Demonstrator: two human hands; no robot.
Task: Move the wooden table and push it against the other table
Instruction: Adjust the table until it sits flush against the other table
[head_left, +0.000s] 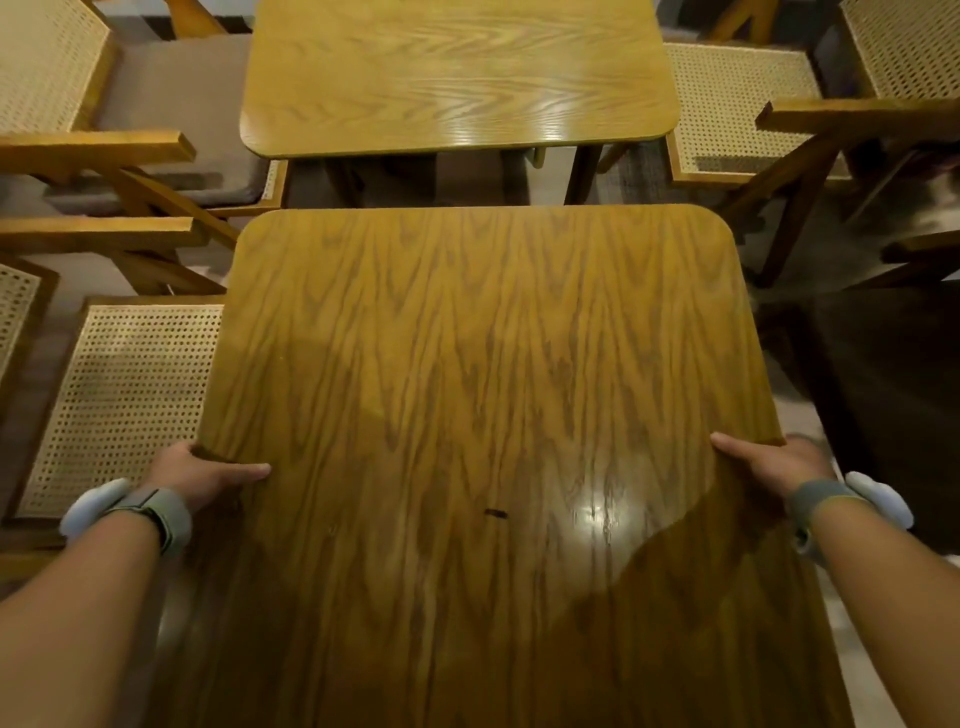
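Gripped wooden table (478, 395) at both side edges, left hand (205, 475) and right hand (771, 462) closed; apart from other table (457, 78).

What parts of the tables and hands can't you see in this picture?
All in the head view:
- The near table: its legs are hidden under its own top, and its near end is cut off by the bottom edge.
- The far table: its far end is cut off by the top edge.
- The left hand and right hand: fingers curled under the table sides are hidden.
- The small dark mark: too small to identify.
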